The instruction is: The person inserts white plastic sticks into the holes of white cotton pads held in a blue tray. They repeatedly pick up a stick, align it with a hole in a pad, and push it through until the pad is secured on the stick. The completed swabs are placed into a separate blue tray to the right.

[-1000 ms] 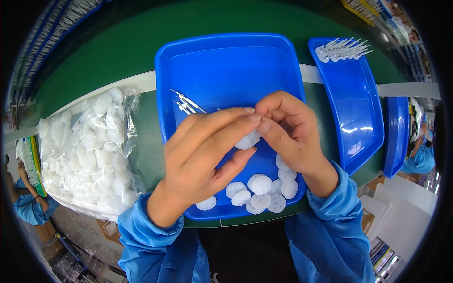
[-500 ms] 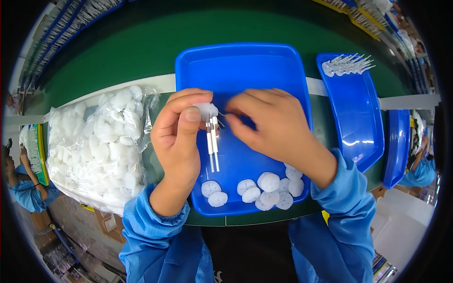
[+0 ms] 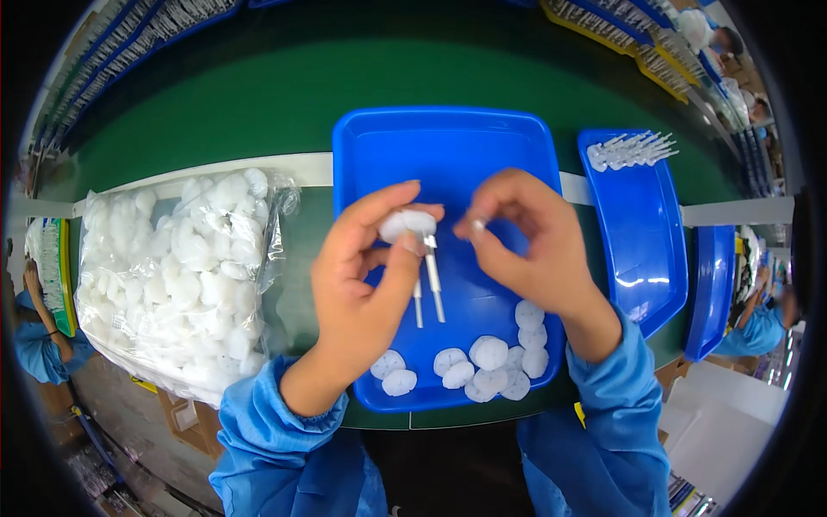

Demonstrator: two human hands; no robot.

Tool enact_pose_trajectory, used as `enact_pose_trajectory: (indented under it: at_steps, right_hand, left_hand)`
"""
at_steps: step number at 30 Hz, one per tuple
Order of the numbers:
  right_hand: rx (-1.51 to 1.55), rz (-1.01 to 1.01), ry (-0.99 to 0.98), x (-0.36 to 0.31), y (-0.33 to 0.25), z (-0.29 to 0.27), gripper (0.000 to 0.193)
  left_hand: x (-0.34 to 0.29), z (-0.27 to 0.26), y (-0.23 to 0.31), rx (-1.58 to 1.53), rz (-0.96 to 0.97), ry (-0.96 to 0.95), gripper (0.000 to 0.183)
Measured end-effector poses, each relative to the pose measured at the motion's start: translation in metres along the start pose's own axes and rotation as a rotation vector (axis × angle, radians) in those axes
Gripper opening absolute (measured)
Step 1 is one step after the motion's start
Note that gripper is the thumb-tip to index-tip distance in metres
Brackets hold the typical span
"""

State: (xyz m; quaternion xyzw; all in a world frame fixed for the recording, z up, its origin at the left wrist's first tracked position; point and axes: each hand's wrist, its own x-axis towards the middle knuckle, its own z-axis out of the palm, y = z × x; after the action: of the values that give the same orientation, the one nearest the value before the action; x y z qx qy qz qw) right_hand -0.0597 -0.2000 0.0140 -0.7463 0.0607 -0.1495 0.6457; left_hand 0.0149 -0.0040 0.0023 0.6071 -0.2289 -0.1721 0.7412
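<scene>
Pad (image 3: 407,224) pinched in L hand (image 3: 366,289), two clear tubes (image 3: 428,284) hanging vertical below; R hand (image 3: 525,246) just right, fingertips closed, contents unclear.

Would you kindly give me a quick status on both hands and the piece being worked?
Left hand pinching white round pad, clear sticks hanging below. Right hand beside it, fingertips pinched, contents unclear. Both over blue tray. Nothing between them.

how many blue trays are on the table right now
3. The big blue plastic tray lies under both hands, a second blue tray lies to its right, and a third blue tray, seen edge-on, lies farther right.
</scene>
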Motion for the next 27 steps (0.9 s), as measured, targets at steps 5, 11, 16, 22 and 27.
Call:
enact_pose_trajectory:
  at_steps: [5,11,16,22,27]
  right_hand:
    - [-0.317,-0.206,-0.023,-0.023,-0.006,-0.005,0.032]
    - [-0.354,-0.170,0.050,-0.033,0.006,-0.002,0.024]
    - [-0.333,-0.134,0.086,-0.035,0.005,0.000,0.021]
    - [-0.326,-0.069,0.079,-0.041,0.003,0.004,0.018]
    - [-0.383,-0.075,0.025,-0.035,-0.001,0.003,0.015]
  left_hand:
    - [-0.003,0.004,-0.003,0.155,0.039,-0.050,0.041]
    - [-0.001,0.001,-0.002,0.190,0.041,-0.082,0.032]
    - [0.000,0.002,-0.004,0.189,0.093,-0.037,0.035]
    - [0.004,-0.002,0.006,0.551,0.219,-0.124,0.037]
    - [0.006,0.000,0.006,0.739,0.388,-0.150,0.040]
